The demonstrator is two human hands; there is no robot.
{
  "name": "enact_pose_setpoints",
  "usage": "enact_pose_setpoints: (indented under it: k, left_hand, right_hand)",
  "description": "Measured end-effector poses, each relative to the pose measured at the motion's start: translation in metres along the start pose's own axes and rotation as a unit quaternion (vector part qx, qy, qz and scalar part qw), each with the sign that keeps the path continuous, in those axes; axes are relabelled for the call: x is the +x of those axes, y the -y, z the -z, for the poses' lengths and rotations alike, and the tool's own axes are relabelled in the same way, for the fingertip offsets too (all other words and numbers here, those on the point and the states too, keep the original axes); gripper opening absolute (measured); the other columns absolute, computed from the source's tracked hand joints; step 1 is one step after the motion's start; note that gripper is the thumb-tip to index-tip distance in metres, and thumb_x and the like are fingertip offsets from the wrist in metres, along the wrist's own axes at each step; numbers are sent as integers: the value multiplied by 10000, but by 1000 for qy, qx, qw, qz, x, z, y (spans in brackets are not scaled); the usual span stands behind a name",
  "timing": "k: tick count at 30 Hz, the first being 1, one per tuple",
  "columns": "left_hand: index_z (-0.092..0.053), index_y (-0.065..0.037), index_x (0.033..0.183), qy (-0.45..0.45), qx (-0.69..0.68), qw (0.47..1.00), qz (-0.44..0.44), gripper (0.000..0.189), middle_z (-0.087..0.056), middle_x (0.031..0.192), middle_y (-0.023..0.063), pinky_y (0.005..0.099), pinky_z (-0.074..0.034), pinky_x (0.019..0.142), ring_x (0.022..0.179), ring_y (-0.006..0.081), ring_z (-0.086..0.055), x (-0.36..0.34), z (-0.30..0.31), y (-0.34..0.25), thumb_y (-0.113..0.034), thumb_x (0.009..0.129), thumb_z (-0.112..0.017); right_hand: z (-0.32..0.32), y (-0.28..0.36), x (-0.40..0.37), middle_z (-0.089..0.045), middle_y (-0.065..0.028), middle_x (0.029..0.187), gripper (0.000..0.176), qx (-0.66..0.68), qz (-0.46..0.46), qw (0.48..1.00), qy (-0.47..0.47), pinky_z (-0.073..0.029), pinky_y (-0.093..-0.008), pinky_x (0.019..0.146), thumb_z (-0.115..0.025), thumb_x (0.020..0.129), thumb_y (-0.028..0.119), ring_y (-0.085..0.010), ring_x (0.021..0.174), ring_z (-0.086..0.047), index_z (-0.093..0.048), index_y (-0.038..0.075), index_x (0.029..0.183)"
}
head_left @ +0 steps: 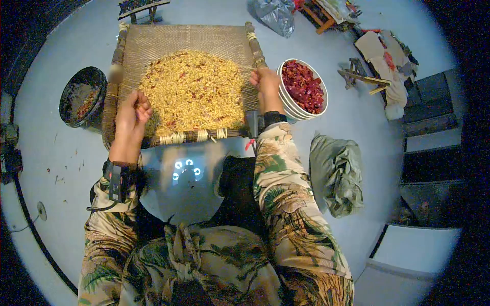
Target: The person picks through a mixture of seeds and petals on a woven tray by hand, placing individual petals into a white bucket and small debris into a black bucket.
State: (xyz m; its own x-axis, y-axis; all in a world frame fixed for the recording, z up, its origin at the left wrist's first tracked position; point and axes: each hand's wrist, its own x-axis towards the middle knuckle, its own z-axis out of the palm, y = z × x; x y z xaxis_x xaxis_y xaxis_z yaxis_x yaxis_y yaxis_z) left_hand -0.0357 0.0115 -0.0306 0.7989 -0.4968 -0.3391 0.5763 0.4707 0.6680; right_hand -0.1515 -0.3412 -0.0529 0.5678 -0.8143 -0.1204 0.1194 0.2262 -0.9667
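Watching the head feed from my end, I had the woven tray (176, 36) flat on the floor in front of the seated person, its middle heaped with yellow seeds (191, 94) flecked with red bits. The left hand (133, 115) sat at the tray's near-left corner, fingers half curled with the tips down at the edge of the seeds; whether it had anything pinched I could not tell. The right hand (265, 84) was over at the tray's right rim, fingers drawn together, and again I could not make out whether they held a red piece, the rim or nothing. Just beside that hand stood a stack of white bowls (287, 106), the top one full of red chilli pieces (303, 84). A black bowl (81, 97) with a few scraps sat off the left rim, touching or nearly so. My read was that this was the sorting step, red bits being picked out of the seeds. I judged the next move called for a fine fingertip pinch on one red fleck, a clean lift without dragging seeds over the rim, and a short carry to the white bowls.
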Motion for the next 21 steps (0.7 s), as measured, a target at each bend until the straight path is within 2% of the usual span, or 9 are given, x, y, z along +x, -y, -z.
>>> enact_pose_setpoints:
  k: [4, 7, 10, 11, 13, 15, 17, 20, 21]
  left_hand:
    - [-475, -55, 784, -24, 8, 1000, -6, 163, -469, 670, 31, 238, -388, 529, 597, 124, -448, -5, -4, -6, -190, 869, -443]
    - [-469, -61, 775, -88, 17, 996, -12, 160, -471, 675, 31, 233, -387, 531, 600, 125, -448, -20, -26, -13, -188, 868, -443]
    - [-493, -56, 859, -82, 20, 996, -7, 120, -503, 767, 44, 230, -430, 542, 691, 134, -488, -12, -22, -10, -173, 853, -464]
    - [-501, -54, 886, -89, 20, 996, -8, 123, -513, 798, 48, 229, -445, 546, 722, 137, -502, -11, -16, -10, -167, 847, -471]
    - [-484, -53, 831, -20, 64, 996, -62, 121, -493, 743, 47, 243, -414, 540, 647, 140, -471, -8, -9, -12, -169, 852, -457]
    - [-475, -51, 804, -21, 52, 996, -68, 130, -483, 718, 50, 253, -399, 535, 610, 145, -456, -8, -8, -17, -168, 853, -450]
    - [-474, -47, 803, -81, -26, 996, -27, 128, -485, 724, 58, 259, -400, 531, 610, 152, -456, -7, -13, -27, -163, 850, -449]
    - [-497, -44, 910, -37, -61, 997, -14, 132, -531, 859, 71, 227, -448, 576, 744, 149, -514, 0, 3, -32, -163, 859, -471]
    - [-482, -46, 898, -64, -19, 997, -35, 133, -533, 845, 76, 236, -452, 579, 746, 166, -521, -4, 2, -33, -173, 864, -463]
  right_hand:
    - [-29, -14, -8, -567, -108, 779, 163, -91, -10, 994, 62, -504, -282, 490, -531, 779, 49, -193, 636, -589, -510, -34, 918]
    - [-41, -21, -9, -576, -101, 787, 223, -186, 3, 975, 119, -504, -282, 506, -555, 790, 77, -190, 657, -594, -513, -29, 982]
    - [-60, -20, -24, -586, -102, 809, 239, -175, -16, 975, 137, -495, -274, 518, -562, 790, 86, -177, 655, -592, -525, -29, 996]
    - [-65, -23, -21, -591, -99, 846, 245, -245, -5, 957, 152, -486, -265, 537, -568, 792, 109, -162, 654, -588, -536, -26, 994]
    - [-73, -21, -27, -594, -90, 848, 249, -262, -6, 944, 200, -479, -257, 547, -567, 794, 121, -154, 665, -583, -543, -25, 994]
    - [-83, -27, -30, -597, -82, 811, 230, -256, -1, 933, 253, -465, -250, 544, -573, 788, 134, -142, 638, -567, -558, -13, 965]
    - [-95, -38, -32, -599, -73, 733, 191, -231, 12, 924, 303, -444, -247, 530, -585, 775, 146, -124, 573, -540, -582, 8, 906]
    - [-120, -40, -57, -599, -44, 860, 244, -322, -58, 847, 418, -462, -251, 628, -557, 806, 181, -105, 719, -556, -573, 25, 994]
    - [-129, -43, -62, -596, -33, 899, 255, -390, -36, 785, 480, -448, -257, 708, -536, 825, 208, -103, 787, -550, -577, 33, 1007]
